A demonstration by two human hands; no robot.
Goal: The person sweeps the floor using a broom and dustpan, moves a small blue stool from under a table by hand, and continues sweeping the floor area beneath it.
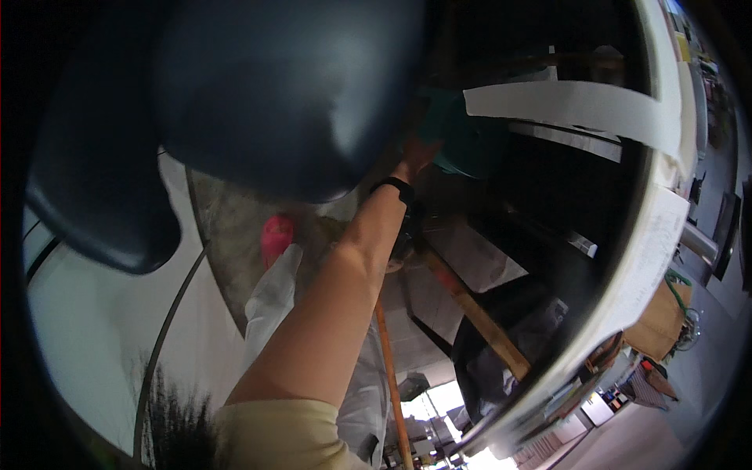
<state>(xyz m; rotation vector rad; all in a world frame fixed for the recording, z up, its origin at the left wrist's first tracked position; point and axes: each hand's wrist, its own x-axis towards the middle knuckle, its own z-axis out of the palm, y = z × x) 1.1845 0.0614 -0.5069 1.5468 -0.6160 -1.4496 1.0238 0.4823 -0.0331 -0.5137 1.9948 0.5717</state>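
Observation:
My left hand (418, 154) reaches into the shadow under a white-edged table, with a black band or watch (395, 189) on the wrist. It is against or right beside a teal plastic container (470, 138). The fingers are dim, so whether they grip the container cannot be told. Close above the forearm looms a large, smooth dark blue moulded object (282, 100), its kind unclear. My right hand is out of view. Below the arm show pale trousers and a pink shoe (278, 232) on the floor.
The white table edge (640, 258) curves along the right, with a white strip (564, 106) across the dark space. Below it lie a wooden bar (479, 314) and a black bag-like item (479, 364). A thin wooden pole (392, 382) stands by my leg. A pale panel (100, 329) fills the left.

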